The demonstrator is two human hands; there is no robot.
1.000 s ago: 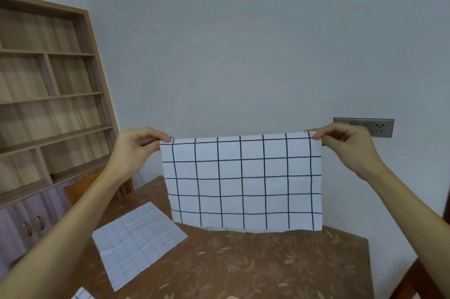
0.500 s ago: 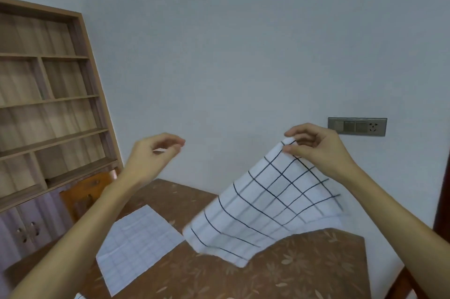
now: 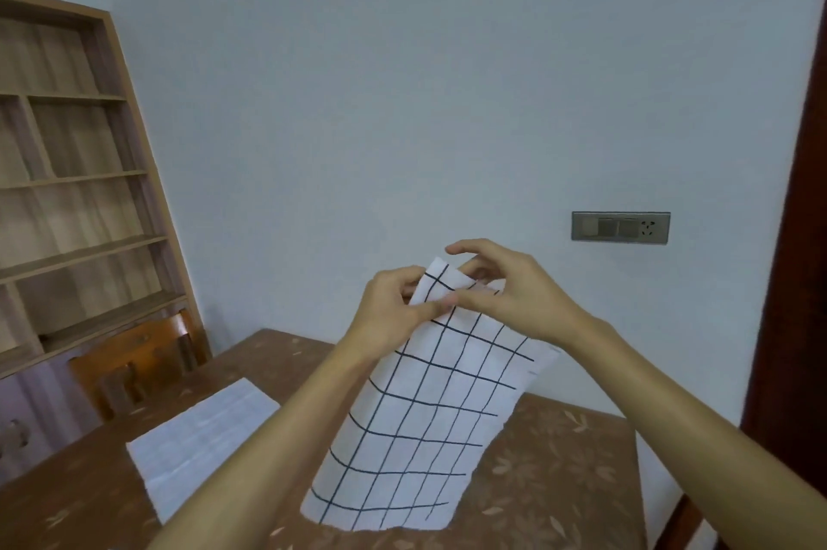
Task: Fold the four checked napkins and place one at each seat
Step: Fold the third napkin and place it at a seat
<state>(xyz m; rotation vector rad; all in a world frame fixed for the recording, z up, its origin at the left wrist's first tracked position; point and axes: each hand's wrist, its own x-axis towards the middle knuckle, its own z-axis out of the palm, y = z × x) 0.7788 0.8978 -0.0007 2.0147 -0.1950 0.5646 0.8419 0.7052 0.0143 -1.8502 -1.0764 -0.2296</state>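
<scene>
A white napkin with black checks (image 3: 416, 424) hangs doubled over in the air above the brown table (image 3: 550, 482). My left hand (image 3: 389, 308) and my right hand (image 3: 514, 290) meet at its top, both pinching the upper corners together. Its lower fold hangs close to the tabletop. A second checked napkin (image 3: 201, 437) lies flat and unfolded on the table to the left, partly hidden by my left forearm.
A wooden chair (image 3: 134, 361) stands at the table's far left side, in front of a wooden bookshelf (image 3: 71, 191). A wall socket panel (image 3: 620, 227) sits on the wall behind. A dark door frame (image 3: 792, 281) runs down the right edge.
One second ago both hands held the napkin spread wide. The left hand let go, then came across to the right hand, and the napkin now hangs doubled with its corners brought together.
</scene>
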